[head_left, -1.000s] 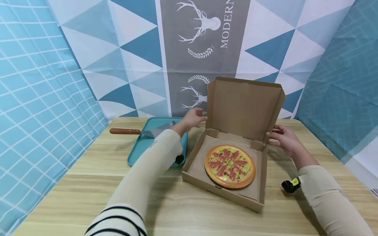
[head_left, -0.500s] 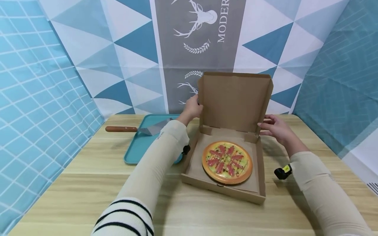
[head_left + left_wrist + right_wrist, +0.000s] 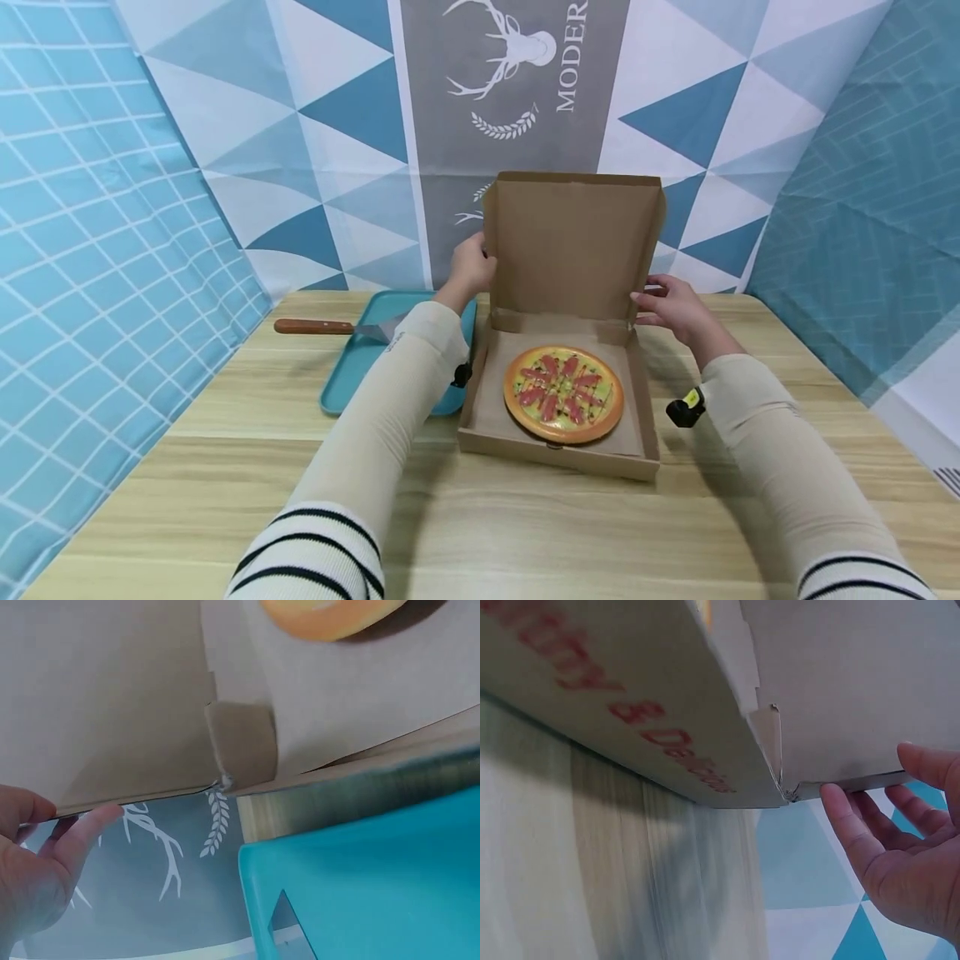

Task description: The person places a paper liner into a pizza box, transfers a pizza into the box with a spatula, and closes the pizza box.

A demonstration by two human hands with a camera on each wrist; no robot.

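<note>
An open cardboard pizza box [image 3: 480, 417] holds a round pizza [image 3: 564, 394] with red strips on top. Its lid [image 3: 570, 250] stands nearly upright at the back. My left hand [image 3: 472, 268] pinches the lid's left edge; in the left wrist view the edge runs between the digits of that left hand [image 3: 45, 859]. At the lid's right edge, low down, my right hand [image 3: 678, 312] grips with the thumb on the inner face and fingers behind. The right wrist view has this right hand [image 3: 904, 840] on the edge, and red lettering on the box's side [image 3: 622, 705].
A teal tray [image 3: 341, 387] lies left of the box, close to its side. Across the tray rests a pizza server, its wooden handle [image 3: 313, 327] jutting out leftward. Patterned cloth [image 3: 345, 100] hangs behind the wooden table [image 3: 247, 467].
My left hand has come up from beside the lid and taken hold of its left edge. The box has shifted left and back and turned slightly. My right hand moved left with it.
</note>
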